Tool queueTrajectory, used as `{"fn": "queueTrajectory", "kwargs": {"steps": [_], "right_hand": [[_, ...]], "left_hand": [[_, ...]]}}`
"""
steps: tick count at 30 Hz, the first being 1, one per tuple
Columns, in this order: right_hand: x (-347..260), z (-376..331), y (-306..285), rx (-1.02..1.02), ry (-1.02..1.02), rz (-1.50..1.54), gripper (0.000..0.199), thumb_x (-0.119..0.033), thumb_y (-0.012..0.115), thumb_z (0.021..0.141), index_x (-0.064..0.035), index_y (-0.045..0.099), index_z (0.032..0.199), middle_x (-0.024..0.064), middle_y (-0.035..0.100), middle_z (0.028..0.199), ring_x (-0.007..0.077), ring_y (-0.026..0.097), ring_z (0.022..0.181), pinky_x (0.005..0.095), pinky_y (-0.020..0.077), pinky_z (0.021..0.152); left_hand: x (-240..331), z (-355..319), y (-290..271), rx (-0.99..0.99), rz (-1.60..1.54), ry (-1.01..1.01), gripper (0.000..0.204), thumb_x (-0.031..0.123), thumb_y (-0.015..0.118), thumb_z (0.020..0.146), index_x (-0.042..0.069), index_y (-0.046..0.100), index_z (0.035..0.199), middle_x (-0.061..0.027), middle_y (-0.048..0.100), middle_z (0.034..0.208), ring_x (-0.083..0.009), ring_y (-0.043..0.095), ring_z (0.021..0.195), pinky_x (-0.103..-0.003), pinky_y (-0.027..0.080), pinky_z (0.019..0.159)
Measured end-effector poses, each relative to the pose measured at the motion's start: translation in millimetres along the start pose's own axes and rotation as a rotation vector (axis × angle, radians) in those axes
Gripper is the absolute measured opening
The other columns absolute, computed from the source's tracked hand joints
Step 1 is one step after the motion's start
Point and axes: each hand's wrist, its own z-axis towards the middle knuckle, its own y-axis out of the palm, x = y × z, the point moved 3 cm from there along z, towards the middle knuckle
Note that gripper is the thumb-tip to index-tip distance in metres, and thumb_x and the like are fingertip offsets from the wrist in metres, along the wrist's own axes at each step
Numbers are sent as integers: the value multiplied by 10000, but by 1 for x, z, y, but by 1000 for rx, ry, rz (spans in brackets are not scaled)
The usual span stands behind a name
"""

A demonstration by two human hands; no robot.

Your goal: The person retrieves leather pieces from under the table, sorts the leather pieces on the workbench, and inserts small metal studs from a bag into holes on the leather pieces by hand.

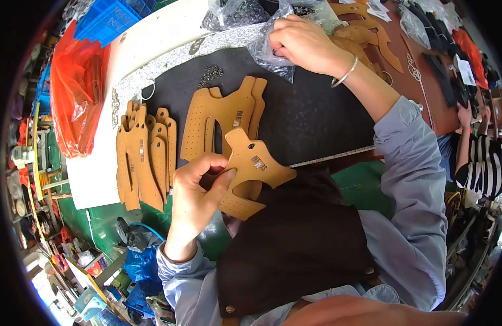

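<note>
Head: left hand (195,193) pinches tan piece (252,164); right hand (305,44), curled, touches bag (265,54).

Stacked tan cutouts (143,168), a blue crate (110,22) and dark apron (294,250) show a workshop.

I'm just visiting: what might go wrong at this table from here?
The loose little metal bits on the black mat might scatter if knocked. The clear plastic bag at the right hand might tear if tugged. The tan piece, pinched at one edge by the left hand, might slip.
</note>
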Motion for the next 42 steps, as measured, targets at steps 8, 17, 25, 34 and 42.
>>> {"fn": "queueTrajectory", "kwargs": {"steps": [8, 17, 25, 34, 42], "right_hand": [[23, -3, -7, 30, 132, 451, 78, -80, 574, 755, -21, 523, 743, 76, 561, 721, 203, 543, 662, 321, 426, 616], [-47, -15, -51, 345, -21, 703, 51, -42, 556, 766, -30, 509, 750, 86, 556, 976, 251, 541, 865, 324, 432, 746], [-113, -41, -56, 365, -155, 713, 173, 10, 628, 658, -59, 472, 682, 80, 493, 1158, 292, 444, 1044, 372, 405, 826], [-117, -46, -60, 233, -107, 731, 130, -21, 626, 703, -58, 506, 737, 102, 527, 1068, 271, 506, 979, 366, 402, 824], [-132, -48, -45, 320, -133, 991, 110, -62, 579, 763, -44, 503, 841, 74, 516, 825, 263, 531, 773, 370, 433, 654]], "left_hand": [[2, 4, 1, 9, -67, -16, 90, -35, 612, 753, 0, 590, 834, -18, 585, 666, -38, 507, 600, -185, 410, 553], [8, 10, 4, 26, -23, 14, 155, 0, 612, 759, -7, 601, 914, 5, 562, 685, -29, 473, 592, -177, 391, 540], [26, 6, 10, -22, -99, 25, 226, -9, 587, 750, -19, 591, 976, -9, 538, 637, -43, 470, 555, -200, 392, 512], [27, 3, 8, -34, 35, 141, 232, 3, 590, 748, -11, 595, 980, -30, 550, 649, -69, 492, 562, -214, 414, 540], [26, -7, 7, -61, 21, 125, 184, -50, 573, 716, -37, 585, 899, -2, 510, 637, -52, 449, 568, -183, 350, 514]]}}
